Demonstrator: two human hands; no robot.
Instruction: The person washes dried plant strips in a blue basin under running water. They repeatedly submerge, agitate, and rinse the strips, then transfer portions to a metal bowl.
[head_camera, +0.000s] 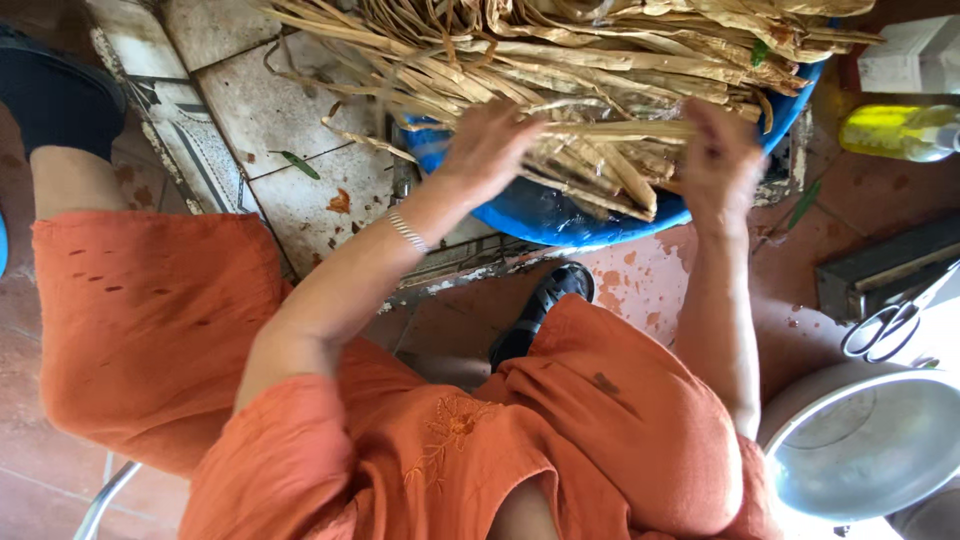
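A heap of long dried tan leaves (600, 60) lies across a blue plastic basin (540, 215) on the tiled floor. My left hand (488, 150), with a silver bracelet at the wrist, rests on a bundle of the leaves at the basin's near edge, fingers curled into the strips. My right hand (722, 160) grips the same bundle of strips (610, 130) further right, fingers closed around them. Both arms reach forward from orange sleeves.
A metal pot (860, 440) stands at the lower right, scissors (885, 330) just above it. A yellow bottle (895, 130) lies at the right edge. My black sandal (540, 305) is below the basin. Worn tiles with leaf scraps lie to the left.
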